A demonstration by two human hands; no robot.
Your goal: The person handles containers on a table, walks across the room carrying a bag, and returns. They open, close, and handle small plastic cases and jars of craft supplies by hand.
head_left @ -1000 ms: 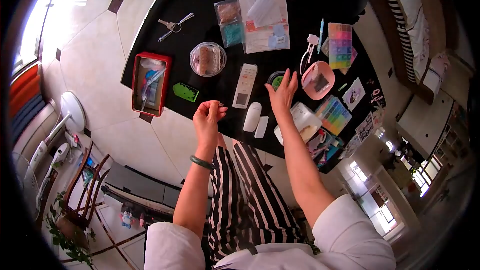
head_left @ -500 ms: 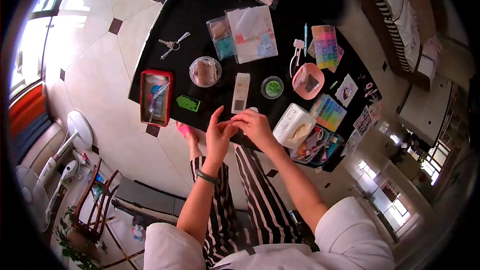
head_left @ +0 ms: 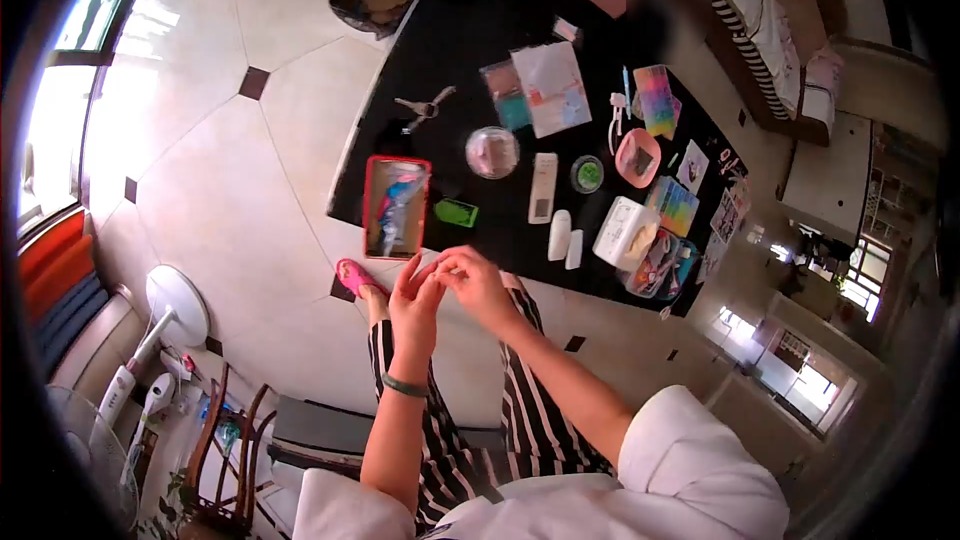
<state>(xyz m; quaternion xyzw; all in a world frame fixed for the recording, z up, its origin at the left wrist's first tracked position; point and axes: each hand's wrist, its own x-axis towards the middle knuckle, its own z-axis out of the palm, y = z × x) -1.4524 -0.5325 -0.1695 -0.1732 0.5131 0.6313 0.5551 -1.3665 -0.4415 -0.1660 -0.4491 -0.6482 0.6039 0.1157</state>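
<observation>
My left hand point(head_left: 415, 298) and my right hand point(head_left: 472, 285) meet at the fingertips just off the table's front edge. Both pinch at one spot; whatever lies between the fingers is too small or hidden to make out. Just beyond them is a red-rimmed box point(head_left: 424, 210) with plastic-wrapped items inside. A bright green tag-shaped piece point(head_left: 456, 212) lies beside that box. Farther right are a white remote control point(head_left: 543, 188) and two white oblong objects point(head_left: 560, 235). A clear round container point(head_left: 492, 152) stands behind the green piece.
On the black table point(head_left: 470, 50) are keys point(head_left: 426, 108), plastic-bagged sheets point(head_left: 552, 90), a green-filled tub point(head_left: 588, 175), a pink bowl point(head_left: 638, 158), a tissue box point(head_left: 620, 232) and a bin of small items point(head_left: 657, 265). A standing fan point(head_left: 178, 305) is left on the floor.
The view has shifted, so the table sits farther right. Both hands, still together, have moved left along the edge toward the red-rimmed box. The white oblong objects are now uncovered.
</observation>
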